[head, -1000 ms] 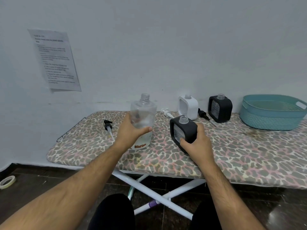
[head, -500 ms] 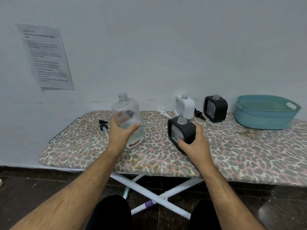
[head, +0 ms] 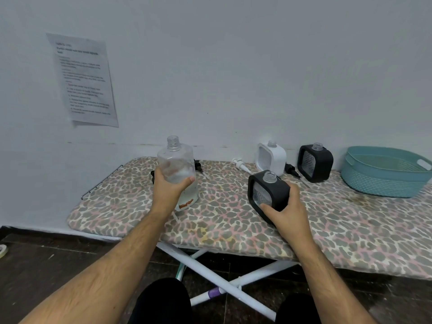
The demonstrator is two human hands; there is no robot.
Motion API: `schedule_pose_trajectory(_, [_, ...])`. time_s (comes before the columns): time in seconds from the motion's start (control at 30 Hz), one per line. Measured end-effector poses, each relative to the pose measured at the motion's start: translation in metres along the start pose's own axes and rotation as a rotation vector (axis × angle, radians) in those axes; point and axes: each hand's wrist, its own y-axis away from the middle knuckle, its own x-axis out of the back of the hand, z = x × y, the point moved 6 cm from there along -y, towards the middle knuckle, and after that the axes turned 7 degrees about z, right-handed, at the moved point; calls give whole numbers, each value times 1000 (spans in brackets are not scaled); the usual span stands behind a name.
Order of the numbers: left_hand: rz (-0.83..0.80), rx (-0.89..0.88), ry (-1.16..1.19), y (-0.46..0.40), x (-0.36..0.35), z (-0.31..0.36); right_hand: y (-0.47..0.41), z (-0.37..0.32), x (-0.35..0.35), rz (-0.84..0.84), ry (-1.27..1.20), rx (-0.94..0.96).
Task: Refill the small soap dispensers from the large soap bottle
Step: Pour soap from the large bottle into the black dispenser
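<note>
Pale wall (head: 233, 66), dark floor (head: 46, 265), leopard-print ironing board (head: 233, 220).

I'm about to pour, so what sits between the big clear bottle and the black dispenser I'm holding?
In the head view, only bare leopard-print cover lies between the large bottle and the held black dispenser.

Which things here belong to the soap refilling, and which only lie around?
Belong to the job:
large soap bottle, held by left hand
black dispenser, held by right hand
white dispenser
second black dispenser
white pump

Lying about:
teal basket
paper sheet on wall
</note>
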Motion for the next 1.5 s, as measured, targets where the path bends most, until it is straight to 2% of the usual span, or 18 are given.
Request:
schedule_pose_trajectory(0.57, [56,-43,-113,11,2,1,0,1,0,2,13,-29])
schedule_pose_trajectory(0.7, [202,-156,-189,31,10,13,-1,3,-2,16,11,-24])
schedule_pose_trajectory(0.9, [276,-415,-320,61,7,35,-7,6,-4,-3,-1,-36])
schedule_pose_trajectory(1.07, [199,-534,-330,76,-8,38,-8,5,-2,-23,-97,-83])
schedule_pose_trajectory(1.17, [158,-513,-268,80,-17,35,-8,5,-4,-37,-155,-103])
schedule_pose_trajectory(1.5, [-393,-8,-47,79,-59,4,-10,-5,-26,-210,-387,-144])
